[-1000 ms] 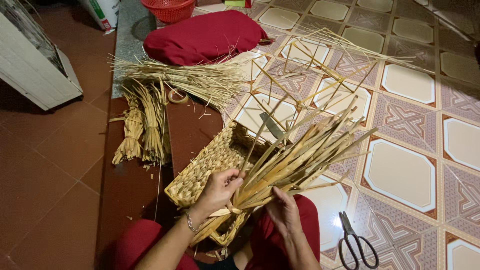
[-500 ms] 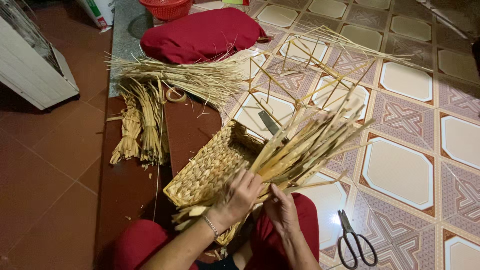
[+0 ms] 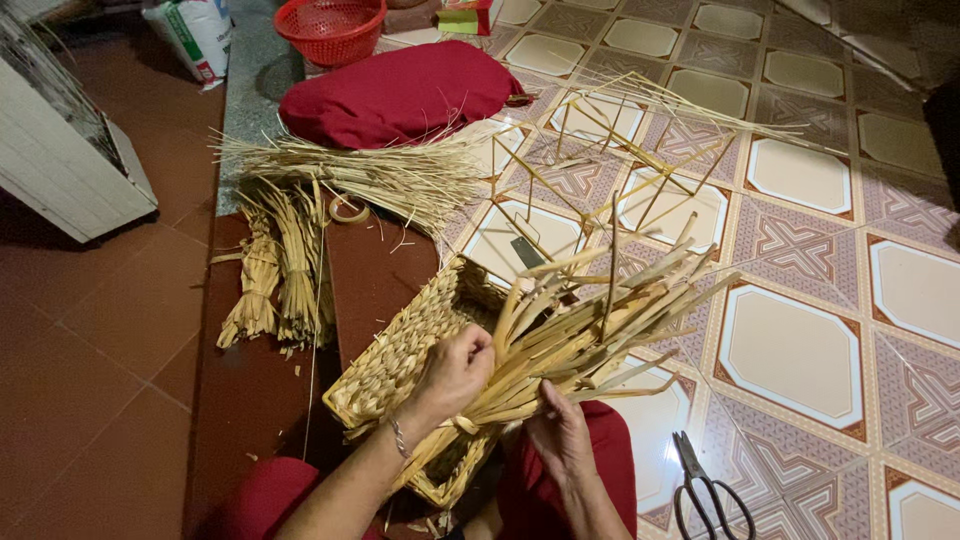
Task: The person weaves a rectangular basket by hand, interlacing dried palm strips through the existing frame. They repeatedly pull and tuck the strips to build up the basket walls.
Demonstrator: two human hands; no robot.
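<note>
A half-woven straw basket (image 3: 395, 362) lies tilted across my lap, with a fan of loose flat straw strands (image 3: 600, 325) sticking out up and to the right. My left hand (image 3: 455, 372) grips the strands where they meet the woven wall, fingers curled around them. My right hand (image 3: 562, 432) rests under the same bundle, fingers against the strands from below. A thin bracelet sits on my left wrist.
Black scissors (image 3: 706, 492) lie on the patterned tiles at lower right. A stick frame (image 3: 620, 165) stands beyond the basket. Bundles of dry straw (image 3: 285, 265) and loose straw (image 3: 370, 170) lie at left, a red cushion (image 3: 400, 90) and red plastic basket (image 3: 330, 28) behind.
My left hand has slid up from the basket's lower edge to the base of the strands. The basket has turned a little, and the strands have swung lower to the right.
</note>
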